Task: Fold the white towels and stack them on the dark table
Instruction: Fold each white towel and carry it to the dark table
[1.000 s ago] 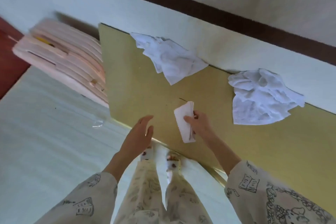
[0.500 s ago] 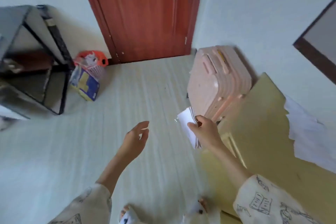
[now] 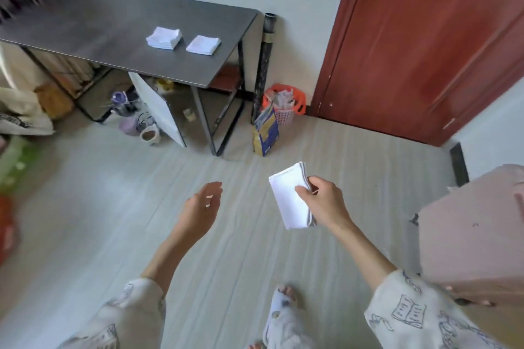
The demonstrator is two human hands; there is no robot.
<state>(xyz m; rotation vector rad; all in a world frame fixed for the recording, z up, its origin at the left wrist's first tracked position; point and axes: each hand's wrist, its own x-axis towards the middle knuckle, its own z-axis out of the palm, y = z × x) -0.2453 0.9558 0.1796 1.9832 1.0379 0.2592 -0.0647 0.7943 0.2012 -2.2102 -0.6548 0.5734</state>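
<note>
You have turned away from the yellow table since a second ago, so the door (image 3: 425, 42) now stands ahead on the right and the dark table (image 3: 85, 28) has come into view up and to the left, across the floor (image 3: 99, 207). Your right hand (image 3: 323, 202) carries the folded towel (image 3: 289, 198), thumb on top and fingers curled beneath, pinching its right edge; the towel's long axis runs away from you, tilted a little left. Your left hand (image 3: 200, 210) hangs free with fingers loose, holding nothing. On the dark table sit a taller stack (image 3: 164, 37) and, just beside it on the right, a thinner stack (image 3: 203, 44), close but apart. Both lie forward and left of the towel, well apart from it, so the floor has to be crossed before you can set it down. The right hand is the one loaded, and the thinner stack is the nearer of the two to it.
</note>
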